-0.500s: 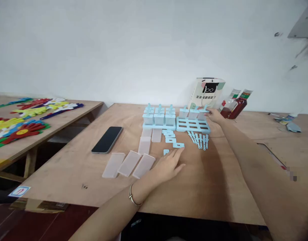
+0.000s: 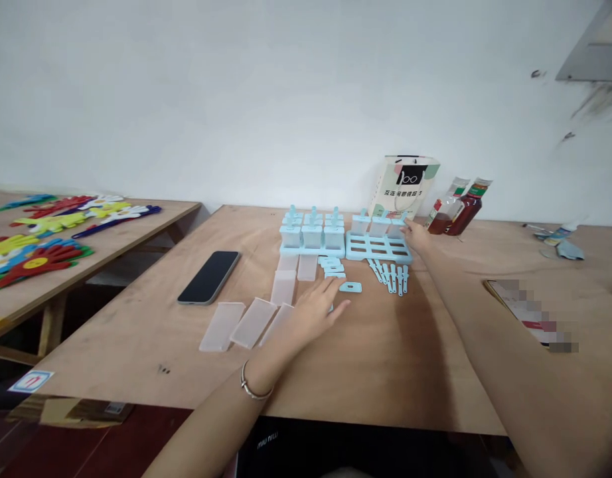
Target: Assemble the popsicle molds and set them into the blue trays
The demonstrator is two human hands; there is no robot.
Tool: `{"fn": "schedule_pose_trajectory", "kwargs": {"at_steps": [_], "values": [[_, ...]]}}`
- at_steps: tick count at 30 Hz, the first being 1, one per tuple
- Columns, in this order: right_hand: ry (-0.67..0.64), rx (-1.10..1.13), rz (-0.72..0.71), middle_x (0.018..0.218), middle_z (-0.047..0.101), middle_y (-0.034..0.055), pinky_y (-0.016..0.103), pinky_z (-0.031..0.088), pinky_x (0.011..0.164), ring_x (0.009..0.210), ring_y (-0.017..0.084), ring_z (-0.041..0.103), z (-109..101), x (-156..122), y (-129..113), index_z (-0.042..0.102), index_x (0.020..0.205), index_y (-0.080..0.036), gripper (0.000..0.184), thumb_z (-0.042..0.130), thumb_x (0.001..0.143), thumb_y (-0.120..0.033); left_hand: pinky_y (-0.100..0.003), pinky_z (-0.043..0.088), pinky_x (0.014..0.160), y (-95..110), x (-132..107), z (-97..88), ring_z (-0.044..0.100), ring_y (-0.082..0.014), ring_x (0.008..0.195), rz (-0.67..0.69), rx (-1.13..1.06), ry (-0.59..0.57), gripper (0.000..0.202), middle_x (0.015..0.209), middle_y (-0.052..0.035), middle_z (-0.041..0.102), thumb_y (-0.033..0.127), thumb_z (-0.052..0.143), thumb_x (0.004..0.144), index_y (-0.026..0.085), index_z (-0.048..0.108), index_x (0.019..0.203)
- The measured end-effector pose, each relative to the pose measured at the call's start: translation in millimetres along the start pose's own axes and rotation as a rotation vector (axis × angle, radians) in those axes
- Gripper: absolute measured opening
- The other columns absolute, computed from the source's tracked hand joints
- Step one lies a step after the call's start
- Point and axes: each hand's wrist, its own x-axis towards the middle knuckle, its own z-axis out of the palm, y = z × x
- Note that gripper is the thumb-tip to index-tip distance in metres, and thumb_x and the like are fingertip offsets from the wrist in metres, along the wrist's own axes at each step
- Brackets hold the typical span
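Observation:
My right hand (image 2: 416,236) has its fingers closed on the rightmost popsicle mold (image 2: 396,230), in the back row of the right blue tray (image 2: 379,258). Two more popsicle molds with blue stick lids stand beside it; the tray's nearer slots hold nothing. My left hand (image 2: 316,311) is open, palm down, its fingertips over the loose blue lids (image 2: 330,263). One blue lid (image 2: 350,287) lies just right of those fingers. Several clear mold cups (image 2: 255,323) lie on the table, one partly under my left hand. Blue sticks (image 2: 390,276) are fanned out before the right tray.
The left blue tray (image 2: 312,251) is filled with lidded molds. A phone (image 2: 209,277) lies at left. Behind stand a paper bag (image 2: 403,189) and two bottles (image 2: 468,207). A glue bottle (image 2: 561,234) is farther right. Colourful hand-shaped clappers (image 2: 42,262) cover another table.
My left hand has drawn back to the left, off the nearest blue lid. My right hand stays at the rightmost mold. The whole view has shifted slightly.

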Motion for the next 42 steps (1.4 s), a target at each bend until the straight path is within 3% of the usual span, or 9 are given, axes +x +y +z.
{"fn": "schedule_pose_trajectory", "kwargs": {"at_steps": [6, 12, 18, 21, 24, 28, 31, 36, 42], "values": [[0.122, 0.03, 0.053, 0.083, 0.071, 0.0137, 0.038, 0.047, 0.075, 0.083, 0.029, 0.064, 4, -8, -10, 0.06, 0.123, -0.017, 0.041, 0.044, 0.087, -0.03, -0.045, 0.046, 0.088, -28, 8, -15.2, 0.057, -0.0325, 0.106, -0.284, 0.283, -0.086, 0.032, 0.113, -0.0164, 0.061, 0.033, 0.053, 0.09, 0.013, 0.054, 0.116], [0.172, 0.121, 0.1, 0.09, 0.068, 0.0144, 0.043, 0.048, 0.082, 0.091, 0.03, 0.063, 9, -16, -18, 0.049, 0.134, -0.013, 0.054, 0.044, 0.086, -0.038, -0.042, 0.041, 0.096, -44, 20, -5.6, 0.047, -0.031, 0.125, -0.309, 0.366, -0.158, 0.034, 0.134, -0.0158, 0.053, 0.03, 0.053, 0.091, 0.016, 0.052, 0.122], [0.52, 0.323, -0.007, 0.13, 0.047, 0.0199, 0.05, 0.037, 0.102, 0.122, 0.03, 0.045, 0, -61, -50, 0.036, 0.137, -0.014, 0.056, 0.044, 0.087, -0.037, -0.039, 0.045, 0.08, -31, 23, -9.0, 0.063, -0.0282, 0.093, -0.342, 0.42, -0.147, 0.028, 0.095, -0.0124, 0.067, 0.034, 0.043, 0.095, 0.015, 0.063, 0.087], [0.341, 0.371, -0.296, 0.119, 0.054, 0.0157, 0.05, 0.041, 0.098, 0.117, 0.028, 0.049, -3, -103, -85, 0.048, 0.124, -0.019, 0.037, 0.04, 0.091, -0.035, -0.04, 0.045, 0.08, -29, 24, -5.7, 0.059, -0.0306, 0.1, -0.34, 0.442, -0.094, 0.024, 0.102, -0.0148, 0.064, 0.032, 0.047, 0.093, 0.014, 0.062, 0.094], [0.138, 0.373, -0.442, 0.102, 0.063, 0.0066, 0.042, 0.049, 0.09, 0.1, 0.023, 0.06, 3, -142, -119, 0.061, 0.102, -0.025, 0.019, 0.051, 0.089, -0.035, -0.043, 0.044, 0.084, -33, 25, 1.7, 0.054, -0.0339, 0.108, -0.358, 0.459, -0.052, 0.028, 0.113, -0.0177, 0.059, 0.032, 0.053, 0.089, 0.013, 0.056, 0.109], [-0.149, 0.357, -0.537, 0.109, 0.066, 0.0098, 0.046, 0.049, 0.091, 0.104, 0.027, 0.06, 20, -169, -142, 0.063, 0.108, -0.024, 0.026, 0.062, 0.084, -0.032, -0.044, 0.043, 0.087, -36, 24, 6.3, 0.054, -0.0341, 0.109, -0.382, 0.474, -0.12, 0.031, 0.122, -0.019, 0.054, 0.024, 0.054, 0.086, 0.014, 0.052, 0.115], [-0.176, 0.342, -0.537, 0.107, 0.069, 0.0091, 0.048, 0.049, 0.09, 0.104, 0.027, 0.062, 26, -173, -142, 0.063, 0.112, -0.025, 0.027, 0.058, 0.085, -0.022, -0.043, 0.044, 0.085, -32, 23, 5.5, 0.056, -0.0332, 0.106, -0.406, 0.459, -0.148, 0.04, 0.124, -0.0185, 0.053, 0.018, 0.055, 0.082, 0.014, 0.047, 0.121], [-0.178, 0.237, -0.509, 0.104, 0.069, 0.0095, 0.047, 0.05, 0.087, 0.099, 0.026, 0.063, 15, -180, -133, 0.062, 0.115, -0.024, 0.037, 0.042, 0.087, -0.01, -0.043, 0.043, 0.084, -27, 24, 7.9, 0.057, -0.0353, 0.105, -0.431, 0.449, -0.115, 0.044, 0.11, -0.0196, 0.061, 0.035, 0.054, 0.086, 0.011, 0.045, 0.122], [-0.165, 0.301, -0.425, 0.118, 0.058, 0.0096, 0.045, 0.049, 0.088, 0.108, 0.025, 0.056, -5, -193, -123, 0.042, 0.136, -0.028, 0.065, 0.032, 0.078, 0.0, -0.043, 0.044, 0.086, -41, 27, 6.3, 0.056, -0.0338, 0.105, -0.442, 0.226, 0.0, 0.046, 0.109, -0.0151, 0.062, 0.027, 0.06, 0.077, 0.014, 0.044, 0.118]]}}
